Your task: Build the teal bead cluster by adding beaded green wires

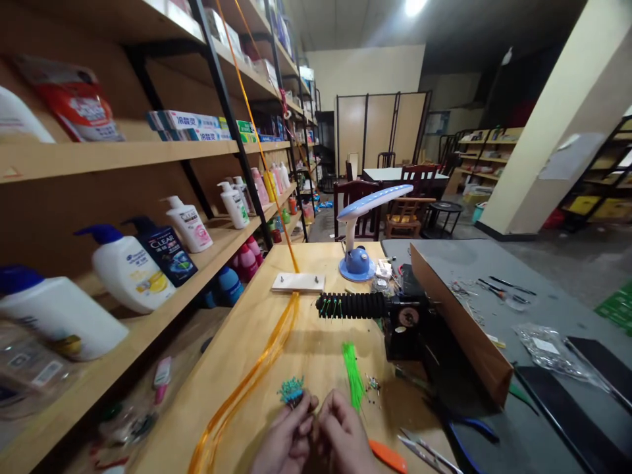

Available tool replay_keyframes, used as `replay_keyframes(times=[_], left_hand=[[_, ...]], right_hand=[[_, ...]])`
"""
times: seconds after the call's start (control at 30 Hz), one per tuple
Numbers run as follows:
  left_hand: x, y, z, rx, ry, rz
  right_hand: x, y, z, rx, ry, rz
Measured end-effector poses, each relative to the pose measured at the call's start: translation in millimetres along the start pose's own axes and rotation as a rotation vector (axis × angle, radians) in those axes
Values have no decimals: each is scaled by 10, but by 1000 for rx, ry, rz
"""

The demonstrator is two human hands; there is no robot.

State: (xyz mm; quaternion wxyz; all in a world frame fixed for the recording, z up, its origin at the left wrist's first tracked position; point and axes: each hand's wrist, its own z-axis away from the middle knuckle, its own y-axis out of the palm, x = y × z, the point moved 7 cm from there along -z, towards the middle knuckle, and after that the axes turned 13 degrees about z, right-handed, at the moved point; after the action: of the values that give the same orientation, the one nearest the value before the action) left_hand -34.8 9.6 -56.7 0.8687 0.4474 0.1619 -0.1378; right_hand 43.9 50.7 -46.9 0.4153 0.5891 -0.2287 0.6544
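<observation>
My left hand [289,431] is closed, its fingers pinched near a bunch of small teal pieces [291,390] that sticks up at its fingertips. Close beside it, my right hand [343,431] is closed too, thumb and finger together; what lies between the fingertips is too small to make out. Bright green strands [352,375] lie just beyond my right hand, with small beads or pins [372,387] next to them. Orange cords [257,368] run from under a white plate [298,282] toward the table's near left. A black ridged roller [353,305] holds green threads at its left end.
A blue lamp [356,264] stands at the back of the wooden table [247,316]. Scissors [424,451], an orange-handled tool [388,455] and blue-handled pliers [474,424] lie at the right. A cardboard divider [459,322] borders a grey table [498,263]. Shelves [197,151] with bottles line the left.
</observation>
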Motion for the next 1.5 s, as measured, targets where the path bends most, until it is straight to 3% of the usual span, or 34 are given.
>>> replay_keyframes(times=[0.37, 1.5], left_hand=[[2, -83, -221, -54, 76, -3], [-24, -83, -203, -69, 184, -44]], right_hand=[[-93, 8, -194, 43, 44, -48], [-146, 34, -248, 38, 64, -47]])
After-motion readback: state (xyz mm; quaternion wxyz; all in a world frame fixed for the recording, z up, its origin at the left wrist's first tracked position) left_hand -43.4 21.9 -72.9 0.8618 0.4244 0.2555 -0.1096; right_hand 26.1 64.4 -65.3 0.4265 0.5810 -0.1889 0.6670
